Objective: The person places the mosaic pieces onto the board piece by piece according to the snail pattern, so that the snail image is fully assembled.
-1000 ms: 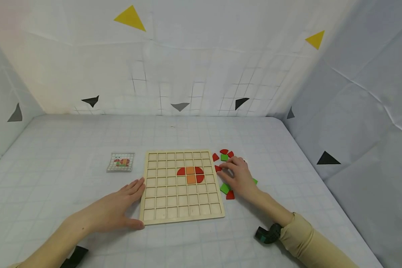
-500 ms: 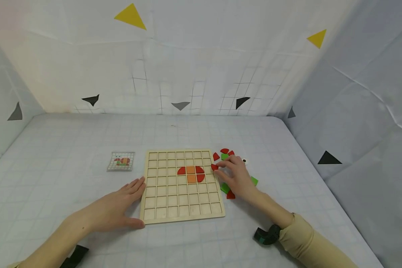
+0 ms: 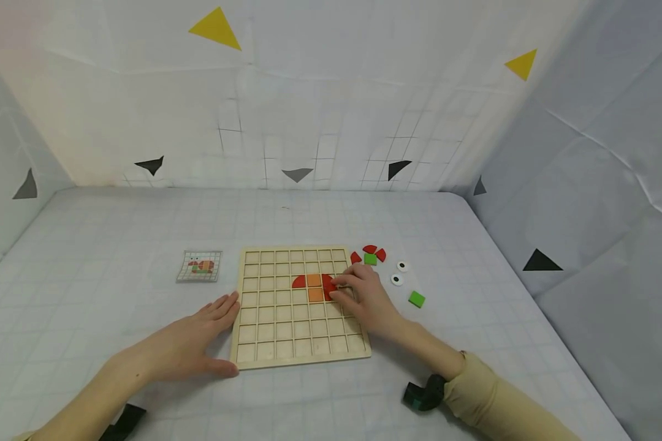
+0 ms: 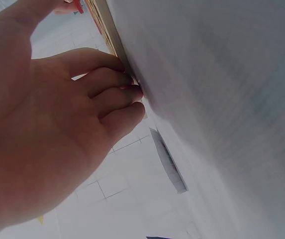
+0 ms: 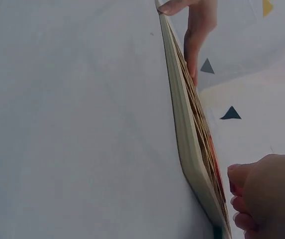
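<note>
My right hand point(image 3: 369, 300) is over the right side of the wooden grid board point(image 3: 276, 349), pinching a red quarter-circle piece point(image 5: 236, 189) between thumb and fingertips. In the head view its fingertips overlap the red pieces point(image 3: 327, 280) right of two orange squares point(image 3: 314, 288). Another red quarter-circle point(image 3: 299, 282) sits in a cell left of the upper orange square. My left hand point(image 3: 193, 343) rests at the board's left edge, fingers extended, thumb by the near corner. In the left wrist view its fingertips point(image 4: 135, 93) touch the board's side.
Beyond the board's right edge lie three red quarter-circles point(image 3: 369, 248), a green square point(image 3: 370, 260), two white eye discs point(image 3: 402, 266) and another green square point(image 3: 417, 299). A pattern card point(image 3: 200, 266) lies left of the board. White fabric walls point(image 3: 331, 98) enclose the table.
My right hand has picked up a red quarter-circle beside the board and carried it left over the grid, uncovering the eye discs. The left hand has stayed in place.
</note>
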Action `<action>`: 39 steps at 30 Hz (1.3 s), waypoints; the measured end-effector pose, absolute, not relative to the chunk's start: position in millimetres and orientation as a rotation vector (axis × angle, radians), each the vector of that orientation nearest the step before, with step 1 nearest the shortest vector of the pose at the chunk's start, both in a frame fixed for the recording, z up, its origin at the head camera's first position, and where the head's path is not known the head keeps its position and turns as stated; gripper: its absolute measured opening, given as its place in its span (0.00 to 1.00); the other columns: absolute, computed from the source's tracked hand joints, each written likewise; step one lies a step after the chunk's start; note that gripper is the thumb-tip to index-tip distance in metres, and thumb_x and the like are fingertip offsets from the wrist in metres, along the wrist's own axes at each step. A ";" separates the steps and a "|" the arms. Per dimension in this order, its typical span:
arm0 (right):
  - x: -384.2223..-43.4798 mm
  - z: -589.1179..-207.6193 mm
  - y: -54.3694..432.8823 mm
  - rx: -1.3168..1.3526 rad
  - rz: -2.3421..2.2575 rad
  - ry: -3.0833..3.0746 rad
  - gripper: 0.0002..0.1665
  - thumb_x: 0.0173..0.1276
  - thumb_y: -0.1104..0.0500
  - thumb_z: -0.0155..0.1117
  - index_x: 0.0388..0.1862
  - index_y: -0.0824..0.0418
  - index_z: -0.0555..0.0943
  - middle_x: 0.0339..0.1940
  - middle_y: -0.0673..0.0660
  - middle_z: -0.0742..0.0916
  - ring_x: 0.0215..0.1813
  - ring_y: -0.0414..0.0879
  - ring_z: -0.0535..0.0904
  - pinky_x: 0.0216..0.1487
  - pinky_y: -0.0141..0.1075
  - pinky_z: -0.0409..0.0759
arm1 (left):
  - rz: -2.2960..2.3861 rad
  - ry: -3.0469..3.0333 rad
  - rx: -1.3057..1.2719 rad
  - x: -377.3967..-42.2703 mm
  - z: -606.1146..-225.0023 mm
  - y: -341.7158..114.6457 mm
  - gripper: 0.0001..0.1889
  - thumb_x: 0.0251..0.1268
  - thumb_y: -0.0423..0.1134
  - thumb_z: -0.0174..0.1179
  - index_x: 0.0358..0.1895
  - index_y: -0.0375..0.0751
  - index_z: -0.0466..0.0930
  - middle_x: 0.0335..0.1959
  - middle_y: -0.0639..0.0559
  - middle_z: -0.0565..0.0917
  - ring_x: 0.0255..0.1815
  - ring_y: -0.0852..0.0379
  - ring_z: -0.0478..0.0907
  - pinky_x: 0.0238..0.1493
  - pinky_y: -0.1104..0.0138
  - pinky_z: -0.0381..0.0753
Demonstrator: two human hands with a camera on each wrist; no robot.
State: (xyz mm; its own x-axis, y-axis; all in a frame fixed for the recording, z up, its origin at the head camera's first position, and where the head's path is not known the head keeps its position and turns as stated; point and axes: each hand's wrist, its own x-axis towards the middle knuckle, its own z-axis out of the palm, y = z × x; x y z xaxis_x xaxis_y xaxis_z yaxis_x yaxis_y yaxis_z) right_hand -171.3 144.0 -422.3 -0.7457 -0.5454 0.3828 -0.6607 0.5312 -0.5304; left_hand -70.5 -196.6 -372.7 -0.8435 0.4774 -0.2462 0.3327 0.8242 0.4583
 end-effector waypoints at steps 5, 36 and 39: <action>-167.5 -422.2 130.1 1.088 1.006 -2.583 0.12 0.68 0.57 0.70 0.47 0.61 0.86 0.42 0.52 0.80 0.50 0.45 0.70 0.53 0.42 0.69 | 0.578 2.657 0.610 -70.3 -373.1 -196.9 0.58 0.54 0.68 0.66 0.78 0.30 0.53 0.82 0.38 0.49 0.80 0.35 0.48 0.75 0.42 0.57; -164.3 -426.3 98.1 1.188 0.912 -2.520 0.12 0.69 0.57 0.68 0.49 0.59 0.87 0.45 0.51 0.80 0.50 0.45 0.70 0.53 0.39 0.70 | 0.575 2.665 0.618 -70.2 -374.6 -196.7 0.58 0.54 0.68 0.66 0.77 0.29 0.54 0.81 0.37 0.50 0.80 0.35 0.49 0.75 0.41 0.57; -163.7 -426.8 97.7 1.189 0.906 -2.524 0.12 0.69 0.56 0.69 0.49 0.59 0.87 0.46 0.51 0.79 0.50 0.45 0.70 0.53 0.39 0.70 | 0.575 2.663 0.619 -70.5 -375.5 -196.7 0.58 0.54 0.68 0.66 0.77 0.29 0.54 0.81 0.37 0.50 0.80 0.35 0.49 0.75 0.41 0.57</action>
State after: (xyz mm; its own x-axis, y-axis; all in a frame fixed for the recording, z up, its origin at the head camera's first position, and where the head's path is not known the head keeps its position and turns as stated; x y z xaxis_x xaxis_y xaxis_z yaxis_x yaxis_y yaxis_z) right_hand -163.7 97.7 -426.8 -0.6533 -0.6264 0.4251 -0.7538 0.4861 -0.4421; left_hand -70.5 -196.7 -375.5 -0.8450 0.4799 -0.2360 0.3397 0.8225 0.4562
